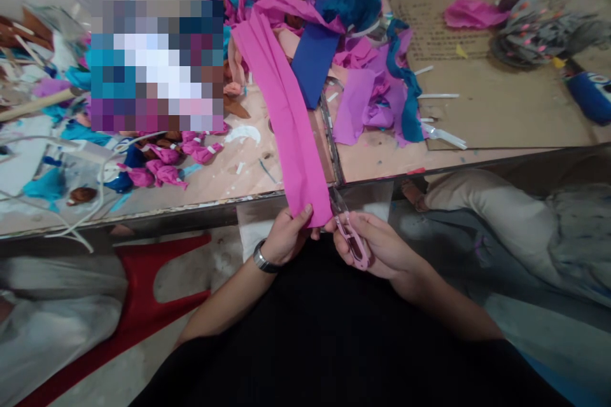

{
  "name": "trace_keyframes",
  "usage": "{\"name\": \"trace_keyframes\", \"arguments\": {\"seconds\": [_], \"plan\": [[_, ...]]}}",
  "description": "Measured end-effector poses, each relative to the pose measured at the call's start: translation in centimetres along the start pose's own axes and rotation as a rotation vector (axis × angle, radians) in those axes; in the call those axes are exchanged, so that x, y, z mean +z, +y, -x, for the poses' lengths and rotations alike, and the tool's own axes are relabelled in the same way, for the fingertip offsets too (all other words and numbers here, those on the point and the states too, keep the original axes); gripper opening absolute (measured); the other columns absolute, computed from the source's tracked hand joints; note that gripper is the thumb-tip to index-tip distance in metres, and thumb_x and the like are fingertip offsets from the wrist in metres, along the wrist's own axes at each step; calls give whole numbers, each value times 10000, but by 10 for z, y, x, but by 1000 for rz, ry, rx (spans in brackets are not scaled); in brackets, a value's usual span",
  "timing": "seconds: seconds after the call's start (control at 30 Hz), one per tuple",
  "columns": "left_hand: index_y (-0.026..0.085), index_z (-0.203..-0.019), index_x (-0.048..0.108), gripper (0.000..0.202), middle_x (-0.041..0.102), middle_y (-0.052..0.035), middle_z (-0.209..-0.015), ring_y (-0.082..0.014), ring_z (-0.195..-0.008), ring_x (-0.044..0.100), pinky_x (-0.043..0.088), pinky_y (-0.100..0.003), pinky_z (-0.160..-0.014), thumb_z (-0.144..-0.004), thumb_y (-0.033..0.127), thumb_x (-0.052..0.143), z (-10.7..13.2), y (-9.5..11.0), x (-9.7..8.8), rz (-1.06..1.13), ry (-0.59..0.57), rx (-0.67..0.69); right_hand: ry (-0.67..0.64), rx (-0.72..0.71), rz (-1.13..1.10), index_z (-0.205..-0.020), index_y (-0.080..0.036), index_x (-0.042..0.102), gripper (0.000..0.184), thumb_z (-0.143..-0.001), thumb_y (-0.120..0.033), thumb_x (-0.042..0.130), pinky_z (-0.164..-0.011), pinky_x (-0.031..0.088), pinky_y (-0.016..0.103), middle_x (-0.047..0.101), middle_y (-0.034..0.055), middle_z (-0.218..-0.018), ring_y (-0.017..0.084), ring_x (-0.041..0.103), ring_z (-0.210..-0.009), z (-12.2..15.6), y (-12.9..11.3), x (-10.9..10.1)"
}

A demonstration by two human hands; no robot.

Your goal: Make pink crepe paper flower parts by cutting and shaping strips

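Observation:
A long strip of pink crepe paper (291, 114) runs from the pile on the table down over the table's front edge. My left hand (286, 235), with a watch on its wrist, is closed on the strip's lower end. My right hand (377, 245) is closed round small pink snips (351, 238), whose blades point up at the strip's lower right corner. Both hands are just below the table edge, above my black lap.
The table (238, 172) carries a heap of pink, purple and blue paper (353, 19), small twisted pink pieces (167, 165), white cables and a cardboard sheet (487, 89). A red plastic stool (143, 292) stands at left. Another person's legs (525, 216) are at right.

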State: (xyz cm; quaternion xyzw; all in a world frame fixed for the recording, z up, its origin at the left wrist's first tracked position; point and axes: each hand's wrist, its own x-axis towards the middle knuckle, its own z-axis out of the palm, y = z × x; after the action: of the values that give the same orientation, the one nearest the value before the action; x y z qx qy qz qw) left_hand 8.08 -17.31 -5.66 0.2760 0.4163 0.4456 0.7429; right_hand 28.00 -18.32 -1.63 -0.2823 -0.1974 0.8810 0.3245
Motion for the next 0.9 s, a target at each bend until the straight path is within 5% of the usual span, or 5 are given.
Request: {"name": "trace_keyframes", "arguments": {"seconds": [0.63, 0.9], "plan": [[109, -928, 750, 503, 724, -63, -774, -151, -602, 663, 563, -282, -561, -776, 559, 914, -5, -1, -4, 21, 55, 29, 150, -36, 95, -1074, -102, 800, 484, -898, -551, 838, -455, 519, 160, 765, 60, -761, 99, 671, -553, -9, 7, -12], [92, -837, 758, 477, 738, -59, -733, -119, -561, 641, 561, -252, -549, -675, 469, 1001, -12, 6, 5, 38, 81, -10, 252, -186, 310, -918, -132, 735, 553, -926, -685, 737, -415, 358, 166, 702, 31, -685, 77, 581, -493, -9, 14, -11]]}}
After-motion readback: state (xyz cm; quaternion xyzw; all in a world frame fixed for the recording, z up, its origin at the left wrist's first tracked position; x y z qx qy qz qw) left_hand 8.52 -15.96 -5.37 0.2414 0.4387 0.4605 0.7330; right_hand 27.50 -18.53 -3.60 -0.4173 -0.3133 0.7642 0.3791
